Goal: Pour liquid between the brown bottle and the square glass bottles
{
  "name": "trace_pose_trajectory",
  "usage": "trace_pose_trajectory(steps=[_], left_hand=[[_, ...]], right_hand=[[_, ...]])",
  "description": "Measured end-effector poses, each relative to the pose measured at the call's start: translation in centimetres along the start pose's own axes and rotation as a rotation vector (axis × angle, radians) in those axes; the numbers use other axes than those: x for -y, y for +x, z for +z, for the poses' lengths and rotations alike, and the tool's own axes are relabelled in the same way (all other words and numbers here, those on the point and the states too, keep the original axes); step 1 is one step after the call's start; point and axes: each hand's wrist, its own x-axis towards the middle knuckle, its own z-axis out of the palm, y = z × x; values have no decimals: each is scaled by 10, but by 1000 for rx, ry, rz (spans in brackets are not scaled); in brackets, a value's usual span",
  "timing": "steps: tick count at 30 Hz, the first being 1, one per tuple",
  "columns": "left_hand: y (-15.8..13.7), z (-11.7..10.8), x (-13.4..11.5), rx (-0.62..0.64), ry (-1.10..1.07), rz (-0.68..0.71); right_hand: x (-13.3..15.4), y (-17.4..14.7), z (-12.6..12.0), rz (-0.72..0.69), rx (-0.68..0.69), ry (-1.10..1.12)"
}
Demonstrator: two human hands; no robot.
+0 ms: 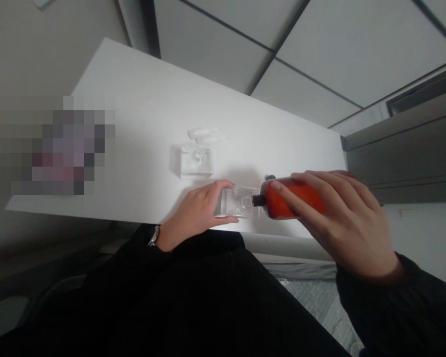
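Note:
Fingers and thumb of my left hand (200, 208) grip a clear, square-edged glass container (241, 201) near the table's front edge. My right hand (345, 218) is wrapped round a bottle (288, 198) with an orange-red label or contents. The bottle is tilted onto its side, its dark neck (259, 200) pointing left, over the right part of the clear container. Whether any liquid flows from it I cannot make out. Just behind the bottle shows a small black cap-like piece (270, 177).
A second clear glass block-like container (196, 159) stands on the white table (141, 109), left of and behind the first. Behind it lies a clear stopper-like piece (204, 134). A blurred-out patch (67, 153) covers the table's left end. Panelled wall (215, 39) borders the far side.

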Motion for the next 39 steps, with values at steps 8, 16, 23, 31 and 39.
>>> trace_pose_trajectory(steps=[8, 16, 23, 31, 39], left_hand=[[0, -1, -2, -3, 1, 4], [-1, 0, 2, -6, -8, 2], [0, -1, 7, -18, 3, 11], [-3, -10, -9, -67, 189, 124], [21, -31, -43, 104, 518, 310]], right_hand=[[1, -2, 2, 9, 3, -42], [7, -26, 26, 235, -122, 139], [36, -67, 85, 658, -425, 502], [61, -74, 142, 948, -684, 767], [57, -67, 172, 1012, -814, 1015]])
